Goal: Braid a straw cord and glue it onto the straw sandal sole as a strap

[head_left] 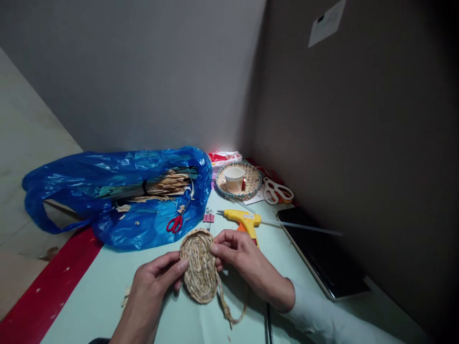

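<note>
The left hand reaches in from the near left and the right hand from the near right, out of a pale sleeve, both with thumbs on top and fingers bent around the edge, each grip closed on a woven mat. The mat is a straw-coloured oval of braid coiled in long nested loops, with a loose tail curving from its right side toward the near edge. It sits between the two grips, over the near middle of the counter, nearer than the yellow glue gun.
</note>
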The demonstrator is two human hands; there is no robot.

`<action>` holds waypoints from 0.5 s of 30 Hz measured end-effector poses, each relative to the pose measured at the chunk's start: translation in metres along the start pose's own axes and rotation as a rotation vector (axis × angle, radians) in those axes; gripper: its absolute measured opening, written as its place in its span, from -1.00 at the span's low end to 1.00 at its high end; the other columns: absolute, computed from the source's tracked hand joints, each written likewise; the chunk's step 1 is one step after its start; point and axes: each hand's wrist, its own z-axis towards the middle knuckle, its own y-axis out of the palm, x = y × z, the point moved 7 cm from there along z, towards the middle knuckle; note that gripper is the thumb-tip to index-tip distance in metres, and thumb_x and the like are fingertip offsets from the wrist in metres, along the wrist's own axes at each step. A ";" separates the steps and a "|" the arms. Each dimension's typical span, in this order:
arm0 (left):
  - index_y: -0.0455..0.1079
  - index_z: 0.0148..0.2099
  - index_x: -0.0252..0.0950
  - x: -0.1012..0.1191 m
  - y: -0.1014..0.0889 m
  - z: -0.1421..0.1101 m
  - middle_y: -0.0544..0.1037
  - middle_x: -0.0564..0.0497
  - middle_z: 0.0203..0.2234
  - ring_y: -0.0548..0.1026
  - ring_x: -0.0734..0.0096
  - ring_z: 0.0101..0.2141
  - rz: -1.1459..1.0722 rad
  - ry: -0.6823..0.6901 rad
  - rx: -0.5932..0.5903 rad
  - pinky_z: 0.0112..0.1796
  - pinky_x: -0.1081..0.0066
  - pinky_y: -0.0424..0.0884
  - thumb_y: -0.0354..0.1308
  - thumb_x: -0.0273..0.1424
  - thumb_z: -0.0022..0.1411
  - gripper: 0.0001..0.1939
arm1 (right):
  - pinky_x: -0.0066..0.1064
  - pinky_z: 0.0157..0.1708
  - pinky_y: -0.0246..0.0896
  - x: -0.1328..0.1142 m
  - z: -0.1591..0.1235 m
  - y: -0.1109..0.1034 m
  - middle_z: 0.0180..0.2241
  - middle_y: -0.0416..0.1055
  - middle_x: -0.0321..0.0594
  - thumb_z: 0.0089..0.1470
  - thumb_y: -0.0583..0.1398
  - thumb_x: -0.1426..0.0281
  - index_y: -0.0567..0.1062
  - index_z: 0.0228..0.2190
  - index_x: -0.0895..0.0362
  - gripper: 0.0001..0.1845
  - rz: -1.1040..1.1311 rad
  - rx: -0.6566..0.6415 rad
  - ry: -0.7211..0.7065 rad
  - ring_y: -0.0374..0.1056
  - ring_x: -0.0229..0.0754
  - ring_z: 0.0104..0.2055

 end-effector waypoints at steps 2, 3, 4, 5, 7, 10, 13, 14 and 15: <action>0.63 -0.30 -0.33 -0.001 -0.001 0.003 0.42 0.12 -0.66 0.28 0.44 -0.54 0.007 -0.014 0.000 -0.45 0.46 0.19 0.43 -0.16 0.00 -0.67 | -0.42 -0.41 0.15 0.000 0.001 -0.001 -0.57 0.36 -0.33 -0.11 0.42 0.07 0.42 -0.46 0.18 -0.53 -0.007 0.001 -0.010 0.26 -0.32 -0.51; 0.63 -0.30 -0.33 -0.002 -0.001 0.004 0.43 0.12 -0.67 0.30 0.43 -0.54 0.010 -0.020 -0.002 -0.44 0.45 0.20 0.43 -0.16 -0.02 -0.66 | -0.41 -0.41 0.15 0.000 0.002 -0.002 -0.57 0.36 -0.33 -0.11 0.42 0.08 0.41 -0.46 0.18 -0.53 -0.009 0.002 -0.014 0.27 -0.32 -0.51; 0.64 -0.31 -0.32 -0.001 -0.001 0.005 0.44 0.12 -0.67 0.31 0.42 -0.54 0.014 -0.024 -0.005 -0.44 0.44 0.22 0.43 -0.15 -0.03 -0.66 | -0.41 -0.41 0.16 0.000 0.002 -0.003 -0.57 0.36 -0.33 -0.10 0.41 0.07 0.41 -0.46 0.18 -0.53 -0.010 0.004 -0.017 0.27 -0.32 -0.52; 0.64 -0.31 -0.32 -0.001 0.000 0.006 0.44 0.12 -0.68 0.33 0.40 -0.54 0.020 -0.024 -0.010 -0.43 0.43 0.23 0.43 -0.14 -0.03 -0.66 | -0.41 -0.41 0.16 0.001 0.003 -0.003 -0.57 0.36 -0.33 -0.10 0.41 0.07 0.41 -0.46 0.18 -0.53 -0.012 0.007 -0.020 0.27 -0.31 -0.52; 0.64 -0.33 -0.32 0.002 0.002 0.008 0.45 0.11 -0.70 0.36 0.38 -0.54 0.038 -0.016 -0.021 -0.42 0.42 0.25 0.43 -0.16 -0.03 -0.68 | -0.41 -0.41 0.16 0.001 0.004 -0.005 -0.56 0.36 -0.33 -0.09 0.41 0.06 0.40 -0.45 0.18 -0.53 -0.014 0.017 -0.024 0.27 -0.31 -0.51; 0.63 -0.35 -0.32 0.008 0.004 0.012 0.47 0.11 -0.72 0.36 0.39 -0.56 0.069 0.006 -0.021 -0.42 0.42 0.25 0.43 -0.22 -0.02 -0.73 | -0.41 -0.41 0.16 0.000 0.004 -0.007 -0.56 0.36 -0.32 -0.07 0.40 0.05 0.39 -0.45 0.17 -0.52 -0.021 0.028 -0.027 0.26 -0.30 -0.51; 0.61 -0.35 -0.36 0.012 0.005 0.017 0.46 0.12 -0.75 0.36 0.39 -0.59 0.075 0.012 -0.013 -0.44 0.40 0.26 0.44 -0.22 -0.06 -0.70 | -0.40 -0.41 0.16 -0.002 0.004 -0.008 -0.56 0.37 -0.31 -0.09 0.41 0.02 0.40 -0.45 0.17 -0.49 -0.025 0.028 -0.027 0.26 -0.29 -0.51; 0.61 -0.33 -0.37 0.012 0.005 0.019 0.46 0.12 -0.76 0.36 0.39 -0.60 0.069 0.010 -0.012 -0.44 0.39 0.26 0.45 -0.21 -0.08 -0.67 | -0.40 -0.41 0.16 -0.002 0.004 -0.008 -0.56 0.37 -0.31 -0.09 0.41 0.01 0.40 -0.46 0.17 -0.48 -0.025 0.028 -0.027 0.26 -0.29 -0.51; 0.60 -0.28 -0.38 0.012 0.006 0.020 0.46 0.13 -0.76 0.37 0.38 -0.61 0.059 0.010 -0.010 -0.44 0.39 0.27 0.44 -0.20 -0.08 -0.63 | -0.39 -0.41 0.16 -0.003 0.004 -0.009 -0.56 0.37 -0.31 -0.10 0.41 -0.01 0.40 -0.46 0.17 -0.48 -0.026 0.030 -0.029 0.26 -0.28 -0.51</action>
